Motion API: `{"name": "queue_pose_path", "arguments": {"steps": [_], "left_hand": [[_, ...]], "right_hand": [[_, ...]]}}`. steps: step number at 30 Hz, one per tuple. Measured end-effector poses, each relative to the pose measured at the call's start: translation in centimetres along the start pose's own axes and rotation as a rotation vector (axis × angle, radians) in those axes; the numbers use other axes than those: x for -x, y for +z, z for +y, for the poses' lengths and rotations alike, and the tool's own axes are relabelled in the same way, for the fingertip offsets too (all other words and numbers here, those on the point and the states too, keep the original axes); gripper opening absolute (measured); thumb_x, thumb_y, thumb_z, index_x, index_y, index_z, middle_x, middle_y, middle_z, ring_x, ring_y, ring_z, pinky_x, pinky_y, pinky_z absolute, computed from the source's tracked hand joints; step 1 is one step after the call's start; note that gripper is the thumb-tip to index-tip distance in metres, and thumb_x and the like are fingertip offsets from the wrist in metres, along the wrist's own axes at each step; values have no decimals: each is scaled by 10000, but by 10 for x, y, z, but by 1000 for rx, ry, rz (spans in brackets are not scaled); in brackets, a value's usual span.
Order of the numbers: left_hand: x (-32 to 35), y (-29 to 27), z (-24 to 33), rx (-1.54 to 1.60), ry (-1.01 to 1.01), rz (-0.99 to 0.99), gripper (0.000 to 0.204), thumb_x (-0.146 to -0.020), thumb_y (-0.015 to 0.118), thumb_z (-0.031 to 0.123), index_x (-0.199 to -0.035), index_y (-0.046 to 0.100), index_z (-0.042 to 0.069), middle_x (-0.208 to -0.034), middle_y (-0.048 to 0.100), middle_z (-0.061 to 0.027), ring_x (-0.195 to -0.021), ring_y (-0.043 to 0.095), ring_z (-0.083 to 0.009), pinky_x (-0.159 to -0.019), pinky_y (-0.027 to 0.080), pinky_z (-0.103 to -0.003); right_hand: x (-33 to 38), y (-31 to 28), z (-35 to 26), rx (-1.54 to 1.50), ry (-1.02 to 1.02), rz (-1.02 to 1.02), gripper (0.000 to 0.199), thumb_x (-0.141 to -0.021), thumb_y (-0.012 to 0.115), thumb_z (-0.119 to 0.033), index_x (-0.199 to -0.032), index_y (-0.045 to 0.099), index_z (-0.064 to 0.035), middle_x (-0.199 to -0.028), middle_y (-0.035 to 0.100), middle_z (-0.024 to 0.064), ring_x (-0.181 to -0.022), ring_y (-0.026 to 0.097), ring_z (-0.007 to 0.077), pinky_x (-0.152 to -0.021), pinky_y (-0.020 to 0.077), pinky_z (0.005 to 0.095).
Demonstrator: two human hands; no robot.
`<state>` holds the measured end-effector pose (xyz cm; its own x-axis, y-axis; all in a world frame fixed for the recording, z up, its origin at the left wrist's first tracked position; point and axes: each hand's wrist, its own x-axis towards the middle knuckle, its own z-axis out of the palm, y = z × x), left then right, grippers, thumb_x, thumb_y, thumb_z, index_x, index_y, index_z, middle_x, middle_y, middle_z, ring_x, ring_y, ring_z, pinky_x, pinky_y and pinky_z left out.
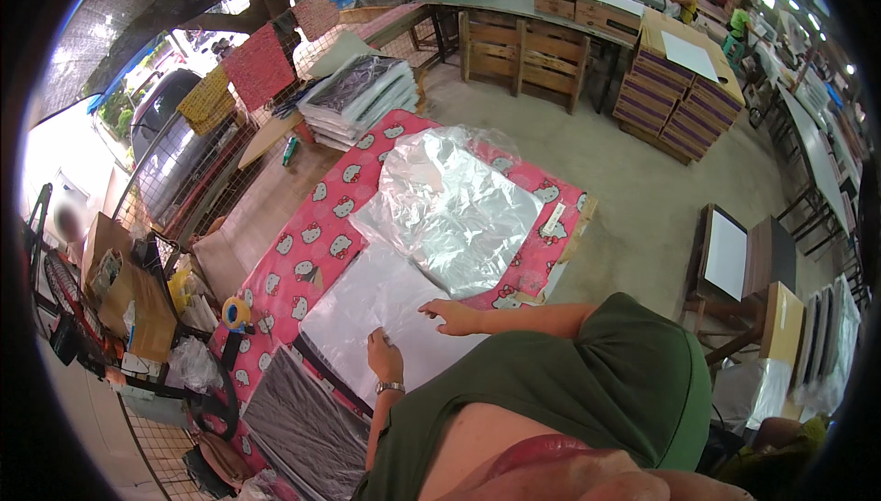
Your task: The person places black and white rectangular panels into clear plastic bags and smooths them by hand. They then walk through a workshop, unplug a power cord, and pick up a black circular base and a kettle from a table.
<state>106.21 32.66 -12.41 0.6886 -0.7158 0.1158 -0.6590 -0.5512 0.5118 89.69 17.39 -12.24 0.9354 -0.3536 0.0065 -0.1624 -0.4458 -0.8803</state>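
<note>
A flat white panel under clear plastic film lies on the pink, cat-patterned table cover before me. My left hand, with a metal watch at the wrist, is closed at the panel's near part, its fingertips pinching the film. To its right, my right hand is over the panel, fingers stretched out and apart; nothing shows in it. Just beyond both hands, a loose pile of shiny clear plastic bags covers the far part of the table. A dark panel in plastic lies near my left side.
A yellow-and-blue tape dispenser stands at the table's left edge. Wrapped panels are stacked beyond the far left corner. Cardboard boxes stand on the floor at far right. A wire fence runs along the left. People sit in the far background.
</note>
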Motion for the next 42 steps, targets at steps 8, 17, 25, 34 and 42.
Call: {"name": "queue_pose_path", "arguments": {"steps": [8,17,25,34,42], "left_hand": [[31,-19,18,39,114,87,316,-690,486,-20,-998,527,31,-930,570,-152,-854,542,-342,-721,439,-420],[50,-21,-56,-329,32,235,172,-780,454,64,-933,529,43,-905,563,-152,-841,545,-337,-704,440,-422],[84,-17,-149,-414,-258,132,75,-733,484,65,-804,504,54,-855,552,-131,-794,548,-332,-679,446,-410],[147,4,-202,-114,-264,102,225,-718,540,168,-896,513,34,-853,543,-154,-841,523,-339,-730,416,-426],[168,-7,-200,-28,-351,159,249,-746,529,203,-920,518,25,-859,551,-158,-824,533,-329,-734,414,-419]], "right_hand": [[-8,4,-11,598,-74,-7,495,-681,680,-265,-1100,502,-72,-1060,482,137,-1027,471,310,-840,393,450],[-28,-1,11,585,-92,35,235,-684,567,-134,-892,511,-42,-911,501,116,-843,551,295,-705,446,421],[-15,-21,15,584,-92,88,269,-685,535,-73,-945,475,-45,-913,497,121,-827,559,298,-685,463,422],[45,3,68,667,-120,46,218,-719,535,-78,-934,498,-69,-939,504,106,-913,536,294,-728,453,410],[41,-4,31,403,-27,27,159,-729,529,-137,-864,502,-59,-860,503,113,-793,555,309,-679,451,413]]}}
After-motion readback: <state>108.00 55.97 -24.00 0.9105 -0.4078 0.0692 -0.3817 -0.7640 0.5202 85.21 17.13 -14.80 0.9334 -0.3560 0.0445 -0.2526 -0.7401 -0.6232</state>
